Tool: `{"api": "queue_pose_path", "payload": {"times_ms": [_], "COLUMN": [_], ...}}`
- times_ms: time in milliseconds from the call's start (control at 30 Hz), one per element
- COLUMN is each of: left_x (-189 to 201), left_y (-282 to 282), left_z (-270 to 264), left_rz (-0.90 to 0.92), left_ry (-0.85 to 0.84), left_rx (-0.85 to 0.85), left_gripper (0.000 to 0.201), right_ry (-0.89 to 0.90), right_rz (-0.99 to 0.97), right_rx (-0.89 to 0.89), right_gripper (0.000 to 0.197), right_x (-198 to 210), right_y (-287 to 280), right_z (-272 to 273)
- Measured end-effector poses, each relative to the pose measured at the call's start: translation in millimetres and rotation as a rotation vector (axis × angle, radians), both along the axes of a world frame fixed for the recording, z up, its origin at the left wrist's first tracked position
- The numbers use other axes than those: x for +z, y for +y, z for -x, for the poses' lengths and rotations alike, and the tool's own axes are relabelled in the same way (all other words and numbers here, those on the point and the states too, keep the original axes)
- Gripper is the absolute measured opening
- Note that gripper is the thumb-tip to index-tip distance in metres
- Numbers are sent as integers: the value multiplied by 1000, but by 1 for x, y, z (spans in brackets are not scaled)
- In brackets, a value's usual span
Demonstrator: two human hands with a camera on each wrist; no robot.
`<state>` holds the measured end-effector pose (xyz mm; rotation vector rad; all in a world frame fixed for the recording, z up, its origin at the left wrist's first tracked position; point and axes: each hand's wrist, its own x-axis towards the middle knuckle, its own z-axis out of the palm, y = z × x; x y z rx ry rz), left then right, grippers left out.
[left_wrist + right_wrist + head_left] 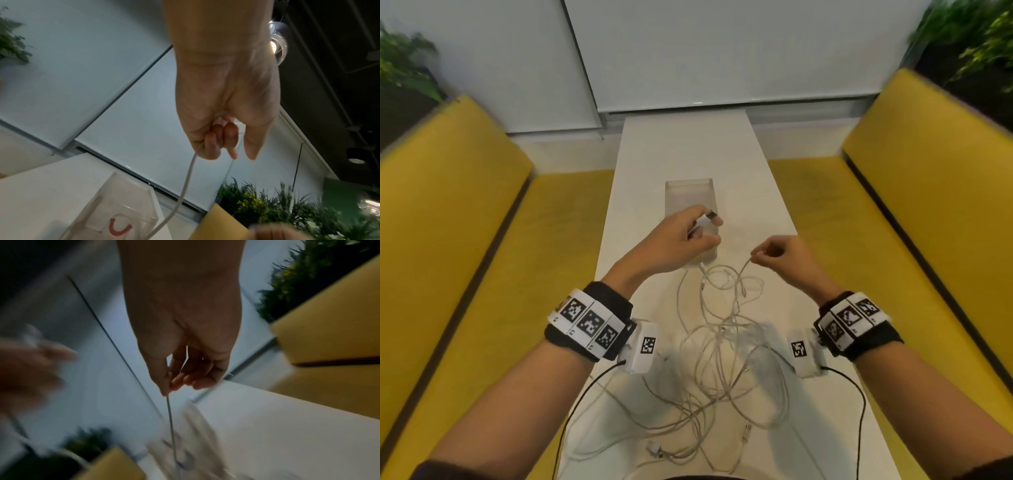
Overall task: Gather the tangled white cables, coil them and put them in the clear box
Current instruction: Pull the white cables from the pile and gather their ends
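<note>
**Knots threatened our cable sort**

Our left hand point(681, 236) clamped a USB plug point(709, 216); our right hand point(779, 255) pinched one strand. The tangled white cables point(726, 359) sprawled on the surface point(688, 150) before the clear box point(688, 192). Pulling could tighten snags.

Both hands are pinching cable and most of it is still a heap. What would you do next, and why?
Probably draw the hands apart to pull one strand free. The left hand holds a USB plug, the right hand pinches a strand, and the tangled white cables lie uncoiled before the clear box.
</note>
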<state>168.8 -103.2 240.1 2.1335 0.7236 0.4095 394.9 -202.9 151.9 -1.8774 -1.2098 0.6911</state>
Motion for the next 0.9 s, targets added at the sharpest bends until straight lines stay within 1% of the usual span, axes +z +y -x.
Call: {"api": "queue_pose_path", "payload": {"times_ms": [33, 100, 167, 233, 300, 367, 400, 433, 467, 533, 567, 600, 633, 700, 733, 767, 800, 833, 867, 900], "left_x": [-1, -3, -5, -8, -9, -5, 1, 7, 13, 26, 32, 40, 48, 68, 78, 86, 89, 91, 88, 82], "left_y": [-2, -5, -7, -7, -9, -10, -11, -13, -14, -15, -14, -14, -12, -7, -5, -3, 0, 0, -1, -6], "left_z": [-5, -14, -19, -22, -21, -20, -19, -19, -18, -15, -12, -8, -4, 8, 14, 20, 23, 25, 24, 22], "left_rz": [-14, -53, -66, -66, -56, -34, -20, -12, -16, -40, -38, 0, 67, 267, 366, 441, 492, 496, 440, 326], "left_ry": [-6, 0, -23, -87, -178, -271, -314, -354, -384, -431, -474, -550, -664, -945, -1058, -1121, -1129, -1073, -956, -798], "left_rx": [-3, -19, -36, -24, -14, 29, 58, 76, 86, 110, 144, 194, 247, 323, 331, 329, 308, 271, 225, 172], "left_gripper": [19, 20, 21, 25, 28, 33, 32, 31, 29, 29, 29, 29, 30, 32, 31, 29, 24, 18, 14, 14], "right_ry": [40, 108, 204, 334, 451, 552, 589, 616, 625, 547, 499, 461, 448, 447, 445, 441, 429, 407, 375, 337], "right_rz": [-63, -166, -246, -307, -342, -287, -236, -193, -167, -143, -134, -121, -102, -63, -43, -25, -17, -17, -22, -34], "right_rx": [49, 134, 189, 206, 181, 169, 202, 260, 325, 415, 432, 433, 422, 383, 354, 324, 298, 289, 295, 311], "right_gripper": [5, 6, 9, 16, 34, 56, 59, 56, 46, 17, 16, 24, 30, 34, 34, 35, 35, 35, 34, 33], "right_x": [24, 63, 87, 94, 93, 86, 81, 76, 70, 61, 58, 55, 53, 45, 40, 37, 35, 36, 39, 44], "right_y": [1, 1, -1, -2, -2, -1, -2, -3, -5, -8, -9, -10, -11, -14, -15, -16, -16, -15, -14, -12], "right_z": [8, 23, 36, 42, 47, 49, 51, 54, 57, 64, 66, 66, 66, 61, 58, 55, 54, 54, 57, 60]}}
